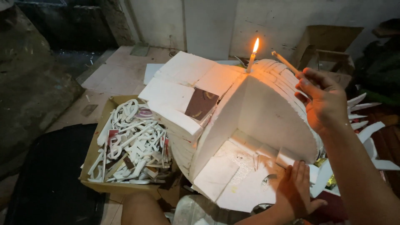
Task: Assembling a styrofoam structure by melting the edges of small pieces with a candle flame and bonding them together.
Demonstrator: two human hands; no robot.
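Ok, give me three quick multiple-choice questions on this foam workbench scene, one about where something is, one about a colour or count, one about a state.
1. Where does the candle stand?
A. on top of the foam block
B. in the cardboard box
C. on the floor

2. What colour are the cut-out pieces in the box?
A. black
B. mostly white
C. green

3. What state is the candle in?
A. unlit
B. broken
C. lit

Answers: 1 A, it rises from the block's top edge. 2 B, pale strips fill the box. 3 C, a flame shows at its tip.

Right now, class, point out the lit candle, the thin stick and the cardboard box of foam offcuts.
lit candle (251, 61), head view: on its white shaft below the flame.
thin stick (285, 62), head view: mid-length, above the right hand.
cardboard box of foam offcuts (92, 155), head view: its left wall.
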